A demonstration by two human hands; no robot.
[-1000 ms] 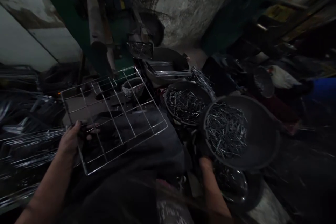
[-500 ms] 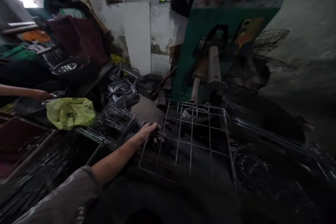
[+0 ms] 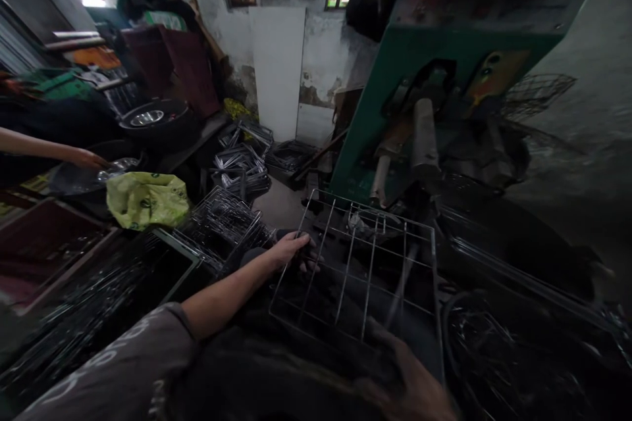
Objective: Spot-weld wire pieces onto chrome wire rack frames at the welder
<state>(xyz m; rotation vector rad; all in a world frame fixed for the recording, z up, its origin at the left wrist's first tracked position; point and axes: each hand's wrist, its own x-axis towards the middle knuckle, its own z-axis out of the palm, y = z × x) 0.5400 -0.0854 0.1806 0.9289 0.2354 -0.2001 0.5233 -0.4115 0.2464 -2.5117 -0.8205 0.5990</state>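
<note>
Clamping a rectangular grid [image 3: 372, 276] of thin metal wire: left hand [image 3: 297, 251]; right hand [image 3: 407, 368] blurred, its grip unclear.

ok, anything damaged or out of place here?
The wall looks damaged: dark, worn patches flank the white panel. Beyond the left hand, metal frames lie jumbled at odd angles. The wire grid in that hand shows no obvious bend, though its near edge is dim.
</note>
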